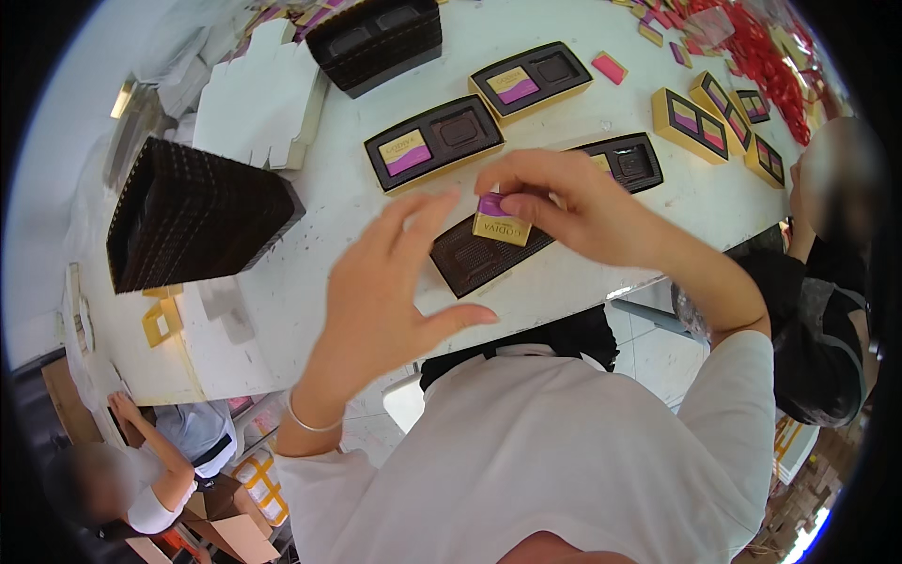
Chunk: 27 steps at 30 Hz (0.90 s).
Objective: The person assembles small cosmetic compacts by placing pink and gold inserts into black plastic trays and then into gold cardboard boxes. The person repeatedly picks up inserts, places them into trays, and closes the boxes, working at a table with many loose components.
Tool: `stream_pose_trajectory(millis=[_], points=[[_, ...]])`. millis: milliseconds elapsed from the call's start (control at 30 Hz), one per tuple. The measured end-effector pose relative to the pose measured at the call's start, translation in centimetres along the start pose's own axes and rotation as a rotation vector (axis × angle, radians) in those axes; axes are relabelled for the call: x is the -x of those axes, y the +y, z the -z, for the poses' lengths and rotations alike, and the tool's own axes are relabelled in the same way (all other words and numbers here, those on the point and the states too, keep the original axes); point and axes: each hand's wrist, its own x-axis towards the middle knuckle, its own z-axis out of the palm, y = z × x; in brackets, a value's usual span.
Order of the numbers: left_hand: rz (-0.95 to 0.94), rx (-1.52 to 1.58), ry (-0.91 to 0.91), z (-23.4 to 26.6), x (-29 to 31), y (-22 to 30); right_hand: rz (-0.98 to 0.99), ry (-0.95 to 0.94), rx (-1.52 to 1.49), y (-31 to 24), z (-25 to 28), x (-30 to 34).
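Your right hand [578, 202] pinches one gold-and-purple packet [503, 226]; your left hand [381, 282] is spread. Directly ahead, two gold boxes [453, 169] each contain one packet at left.

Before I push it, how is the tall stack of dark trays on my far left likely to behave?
The stack of dark trays may tip or slide apart, since many thin layers rise high. Each tray looks thin and moulded, so probably light and bendy.

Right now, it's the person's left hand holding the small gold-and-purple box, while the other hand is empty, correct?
Wrong hand: the head view shows the right hand holding the small gold-and-purple box; the other, the left hand, is empty.
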Motion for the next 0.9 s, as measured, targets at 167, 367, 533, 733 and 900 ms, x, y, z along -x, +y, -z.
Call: stream_pose_trajectory(millis=[167,367,533,733,900], points=[[0.057,-0.031,0.094,-4.3,3.1,-0.6,-0.163,0.030,-0.354,0.4,-2.4,3.0],[0.113,0.164,0.227,-6.4,3.5,-1.1,0.245,0.300,0.418,1.2,-5.7,5.4],[0.150,0.271,0.288,-6.8,3.6,-1.0,0.467,0.357,0.813,2.3,-7.6,5.2],[0.151,0.250,0.295,-6.8,3.3,-1.0,0.291,0.263,0.722,1.6,-7.2,3.7],[0.151,0.194,0.279,-6.8,3.1,-1.2,0.088,0.181,0.630,1.5,-6.9,2.5]])
